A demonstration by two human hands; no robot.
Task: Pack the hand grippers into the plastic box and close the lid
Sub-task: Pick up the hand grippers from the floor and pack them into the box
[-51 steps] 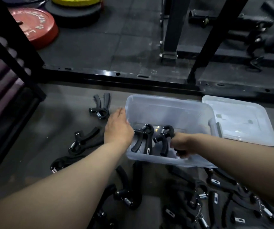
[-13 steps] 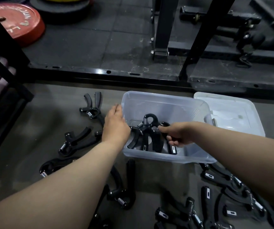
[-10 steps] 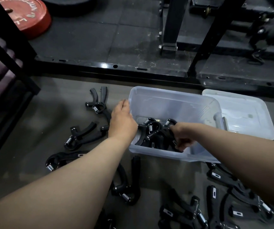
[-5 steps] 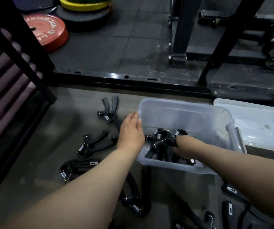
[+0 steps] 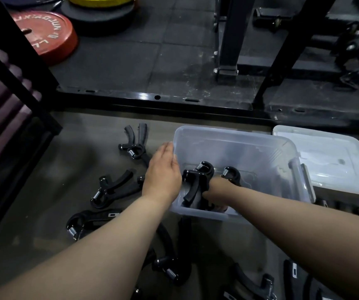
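Note:
A clear plastic box (image 5: 234,132) stands open on the floor, its lid (image 5: 330,161) lying flat to its right. Inside stand black hand grippers (image 5: 204,169) with steel springs, another (image 5: 231,173) beside them. My right hand (image 5: 217,189) is deep in the box, closed around the grippers' handles; its fingers are mostly hidden behind the near wall. My left hand (image 5: 163,172) presses on the box's left wall at the rim, holding it. More loose grippers lie on the floor at the left (image 5: 135,139), (image 5: 111,189) and in front (image 5: 172,271).
A black rack base rail (image 5: 152,98) runs across just behind the box, with uprights (image 5: 230,35) beyond it. A red weight plate (image 5: 42,33) and stacked plates lie at the far left. A dark frame stands along the left edge. Further grippers (image 5: 252,284) lie near my right forearm.
My right hand carried a gripper down into the box and now sits lower among those inside. My left hand has stayed on the box's left wall. The view has shifted slightly.

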